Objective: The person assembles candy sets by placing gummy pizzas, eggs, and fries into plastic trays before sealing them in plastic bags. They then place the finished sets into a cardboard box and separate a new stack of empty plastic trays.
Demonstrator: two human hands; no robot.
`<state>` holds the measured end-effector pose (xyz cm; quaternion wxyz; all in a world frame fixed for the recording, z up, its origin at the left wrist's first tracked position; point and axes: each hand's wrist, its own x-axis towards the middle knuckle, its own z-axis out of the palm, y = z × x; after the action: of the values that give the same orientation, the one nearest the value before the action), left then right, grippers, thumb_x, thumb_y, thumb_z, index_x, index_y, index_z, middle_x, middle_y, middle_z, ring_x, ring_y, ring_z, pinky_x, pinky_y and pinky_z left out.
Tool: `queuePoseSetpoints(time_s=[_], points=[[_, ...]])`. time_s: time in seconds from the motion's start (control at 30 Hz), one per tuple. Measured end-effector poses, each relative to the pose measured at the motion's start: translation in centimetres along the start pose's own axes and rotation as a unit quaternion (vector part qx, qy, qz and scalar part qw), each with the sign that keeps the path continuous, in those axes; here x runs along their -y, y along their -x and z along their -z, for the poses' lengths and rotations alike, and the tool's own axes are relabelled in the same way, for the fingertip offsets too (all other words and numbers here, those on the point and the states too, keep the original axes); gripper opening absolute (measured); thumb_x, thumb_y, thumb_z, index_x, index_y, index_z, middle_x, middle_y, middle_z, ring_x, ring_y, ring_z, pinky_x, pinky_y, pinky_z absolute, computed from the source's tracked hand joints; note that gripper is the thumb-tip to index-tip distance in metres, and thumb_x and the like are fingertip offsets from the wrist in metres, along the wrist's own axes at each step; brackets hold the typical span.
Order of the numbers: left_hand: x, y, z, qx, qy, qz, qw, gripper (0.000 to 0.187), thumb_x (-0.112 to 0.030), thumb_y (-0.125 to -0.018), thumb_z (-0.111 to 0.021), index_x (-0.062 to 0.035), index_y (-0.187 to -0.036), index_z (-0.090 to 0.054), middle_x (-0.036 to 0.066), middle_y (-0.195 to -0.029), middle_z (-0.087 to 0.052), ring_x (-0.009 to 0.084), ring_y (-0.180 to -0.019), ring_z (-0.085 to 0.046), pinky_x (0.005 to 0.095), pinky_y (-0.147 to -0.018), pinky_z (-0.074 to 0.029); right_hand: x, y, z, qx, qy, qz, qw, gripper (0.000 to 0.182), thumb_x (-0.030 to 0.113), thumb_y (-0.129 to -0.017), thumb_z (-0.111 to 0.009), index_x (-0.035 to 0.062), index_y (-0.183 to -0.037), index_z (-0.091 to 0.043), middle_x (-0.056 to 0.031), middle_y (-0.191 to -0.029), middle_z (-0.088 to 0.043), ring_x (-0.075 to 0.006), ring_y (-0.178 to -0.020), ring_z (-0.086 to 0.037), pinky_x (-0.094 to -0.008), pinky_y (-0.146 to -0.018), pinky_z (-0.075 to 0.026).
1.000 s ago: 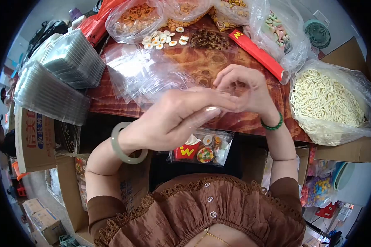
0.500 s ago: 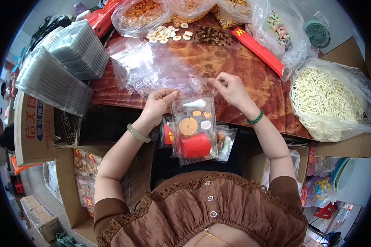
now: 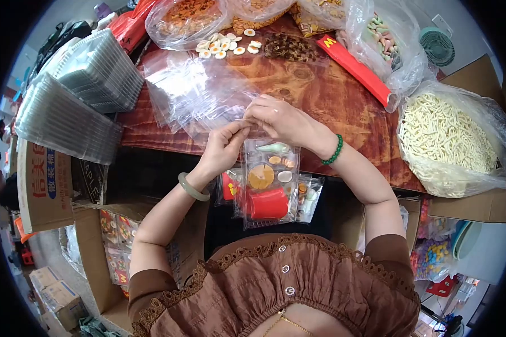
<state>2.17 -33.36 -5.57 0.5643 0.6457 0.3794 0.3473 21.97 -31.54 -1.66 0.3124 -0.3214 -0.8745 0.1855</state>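
Observation:
A clear plastic bag [image 3: 293,197] hangs over my lap at the table's front edge. Inside it lie a red carton [image 3: 268,203], a round orange-brown candy [image 3: 260,176], a white oval piece [image 3: 284,176] and a pale bottle-shaped piece [image 3: 272,148]. My left hand [image 3: 224,147] pinches the bag's top edge at the left corner. Close against it, my right hand [image 3: 287,122] has its fingers pinched together at the same edge; whatever is between them is hidden. Underneath, other filled packs [image 3: 310,197] rest on my lap.
Flat clear bags [image 3: 199,92] are piled on the wooden table [image 3: 354,135]. Egg-shaped candies [image 3: 222,45], brown candies [image 3: 289,48] and a red strip [image 3: 357,73] lie behind. Plastic trays [image 3: 67,121] stand left; a bag of cream-coloured sticks [image 3: 447,135] stands right.
My right hand has moved left, from apart on the right to beside my left hand. The bag has shifted slightly right and down.

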Motion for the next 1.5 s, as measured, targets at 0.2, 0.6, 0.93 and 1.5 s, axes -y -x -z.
queuePoseSetpoints(time_s=[0.2,0.6,0.93,1.5], points=[[-0.8,0.8,0.2,0.018,-0.049,-0.023,0.998,0.020,-0.008,-0.097,-0.051,0.0038,-0.107,-0.064,-0.005,-0.078,-0.058,0.0009,-0.074,-0.046,0.0181,-0.065,-0.042,0.0,0.8,-0.3,-0.007,-0.047,-0.028,0.998,0.008,0.002,-0.089,-0.054,0.0009,-0.097,-0.055,-0.0109,-0.092,-0.058,-0.0269,-0.089,-0.057,-0.0356,-0.078,-0.047],[0.1,2.5,0.9,0.016,0.214,0.090,0.973,0.015,-0.002,-0.095,-0.052,-0.0020,-0.109,-0.055,0.014,-0.116,-0.063,0.0159,-0.103,-0.061,0.0295,-0.088,-0.051,-3.5,10.2,11.5,-0.171,-0.606,-0.317,0.709,0.019,0.024,-0.097,-0.054,0.0069,-0.106,-0.056,0.0016,-0.087,-0.056,-0.0023,-0.055,-0.041,-0.0157,-0.048,-0.036],[0.3,4.1,2.4,0.087,0.177,-0.085,0.977,0.013,0.005,-0.083,-0.059,-0.0044,-0.093,-0.060,0.020,-0.125,-0.057,0.0293,-0.118,-0.054,0.0408,-0.098,-0.047,-1.5,10.4,0.1,-0.079,-0.517,-0.200,0.828,0.015,-0.005,-0.075,-0.073,0.0067,-0.071,-0.065,-0.0039,-0.099,-0.060,-0.0082,-0.088,-0.057,-0.0221,-0.075,-0.048],[-9.6,8.5,-2.0,-0.018,0.104,-0.026,0.994,0.037,0.010,-0.085,-0.055,0.0050,-0.122,-0.055,0.013,-0.110,-0.066,0.0112,-0.091,-0.064,0.0233,-0.077,-0.053,4.5,9.3,7.5,0.032,-0.390,-0.372,0.842,0.017,0.016,-0.086,-0.070,-0.0004,-0.091,-0.066,-0.0041,-0.084,-0.069,-0.0075,-0.080,-0.063,-0.0222,-0.072,-0.051]])
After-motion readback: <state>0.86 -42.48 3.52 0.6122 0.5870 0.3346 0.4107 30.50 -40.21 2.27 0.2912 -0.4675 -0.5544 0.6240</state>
